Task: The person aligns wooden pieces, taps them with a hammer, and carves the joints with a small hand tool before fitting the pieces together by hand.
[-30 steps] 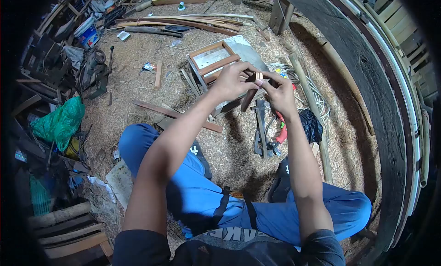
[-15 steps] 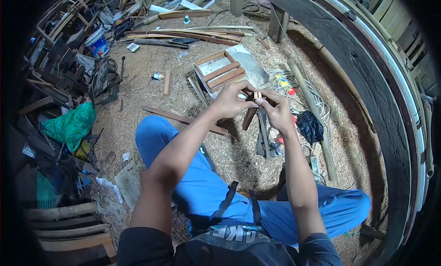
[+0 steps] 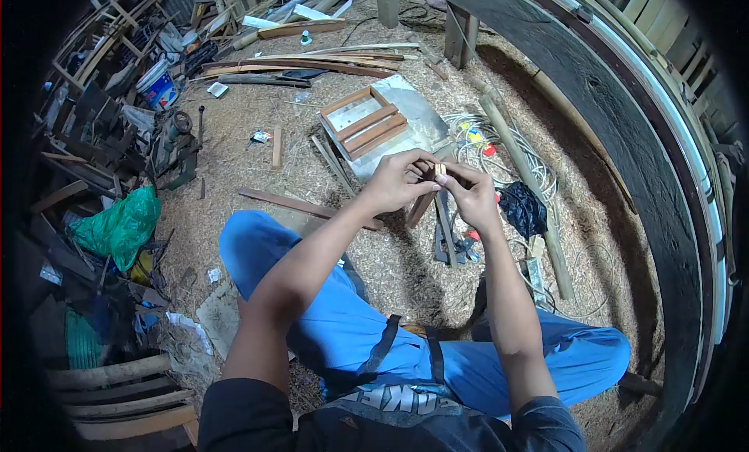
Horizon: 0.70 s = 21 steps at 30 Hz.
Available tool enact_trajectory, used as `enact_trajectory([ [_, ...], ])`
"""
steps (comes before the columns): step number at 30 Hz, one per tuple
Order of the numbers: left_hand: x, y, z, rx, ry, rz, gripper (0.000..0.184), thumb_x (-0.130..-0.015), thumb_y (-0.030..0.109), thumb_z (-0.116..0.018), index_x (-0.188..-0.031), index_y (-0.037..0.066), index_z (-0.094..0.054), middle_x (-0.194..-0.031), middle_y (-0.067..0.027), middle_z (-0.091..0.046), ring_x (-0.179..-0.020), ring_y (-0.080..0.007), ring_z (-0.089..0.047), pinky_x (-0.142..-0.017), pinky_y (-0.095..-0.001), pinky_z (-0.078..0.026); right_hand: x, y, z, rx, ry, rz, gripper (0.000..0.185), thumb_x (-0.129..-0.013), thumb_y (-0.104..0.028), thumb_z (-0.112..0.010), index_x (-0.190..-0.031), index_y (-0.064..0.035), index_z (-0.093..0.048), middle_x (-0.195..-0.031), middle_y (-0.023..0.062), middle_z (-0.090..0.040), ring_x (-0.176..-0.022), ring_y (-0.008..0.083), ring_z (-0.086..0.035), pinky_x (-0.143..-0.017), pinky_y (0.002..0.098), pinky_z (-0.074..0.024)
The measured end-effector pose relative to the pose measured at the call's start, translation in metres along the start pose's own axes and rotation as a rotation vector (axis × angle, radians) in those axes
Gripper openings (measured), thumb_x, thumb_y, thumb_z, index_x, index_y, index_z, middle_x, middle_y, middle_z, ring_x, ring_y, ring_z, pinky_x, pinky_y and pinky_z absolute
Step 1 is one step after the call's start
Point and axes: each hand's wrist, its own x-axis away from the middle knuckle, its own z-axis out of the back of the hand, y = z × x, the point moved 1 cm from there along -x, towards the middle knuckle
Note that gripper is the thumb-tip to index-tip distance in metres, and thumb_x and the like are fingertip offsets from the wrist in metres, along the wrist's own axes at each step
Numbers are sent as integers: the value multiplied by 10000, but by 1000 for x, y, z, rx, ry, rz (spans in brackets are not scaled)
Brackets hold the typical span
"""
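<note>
Out in front of my knees, my left hand [image 3: 399, 183] and my right hand [image 3: 472, 197] meet, fingers and thumbs closed. Between them they pinch dark brown wooden strips [image 3: 420, 207], whose pale cut ends show at the fingertips. The strips tilt away and downward from my hands; how many there are I cannot tell. Just beyond my fingers, a small wooden frame [image 3: 376, 134] with crossbars rests on a pale metal-topped box or board [image 3: 427, 113]. Below my hands lies a dark saw-like tool [image 3: 447, 233], its shape partly hidden.
A wooden strip [image 3: 308, 208] lies beyond my left knee. Coiled cable [image 3: 538, 167], a pole [image 3: 524, 179] and a black plastic bag [image 3: 523, 210] are on the right. A thick dark beam [image 3: 624, 108] curves alongside. Scrap and a green bag [image 3: 117, 227] fill the left.
The whole view has shifted slightly, so the floor items sit a little further left and lower. Both hands keep the same pinch on the wooden strips.
</note>
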Motion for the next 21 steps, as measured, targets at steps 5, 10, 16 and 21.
enact_trajectory([
  [5,3,-3,-8,-6,-2,-3,510,-792,78,-876,-1246,35,-648,-1074,-55,-709,-976,-121,-682,-873,-308,-591,3,5,3,-38,17,-24,290,-898,-78,-752,-1166,32,-744,-1018,148,-757,-929,174,-696,-842,300,-531],
  [10,6,-5,-7,-24,21,33,510,-797,63,-868,-1248,34,-630,-1040,-63,-715,-974,-127,-687,-857,-301,-594,4,5,-2,-3,12,33,291,-897,-82,-758,-1161,39,-742,-1035,151,-756,-947,171,-697,-854,309,-532],
  [16,9,-15,-9,-27,66,-20,461,-830,15,-824,-1242,8,-617,-1079,-96,-712,-978,-133,-694,-862,-299,-595,1,10,-5,-2,0,15,303,-901,-108,-774,-1164,36,-735,-1024,107,-736,-937,150,-665,-853,304,-517],
  [21,10,-28,-1,94,163,-60,437,-831,78,-825,-1217,22,-629,-1039,-132,-728,-952,-189,-727,-850,-331,-590,-5,15,-16,-111,-45,-66,342,-945,-117,-719,-1258,17,-682,-1065,93,-716,-937,135,-643,-848,287,-507],
])
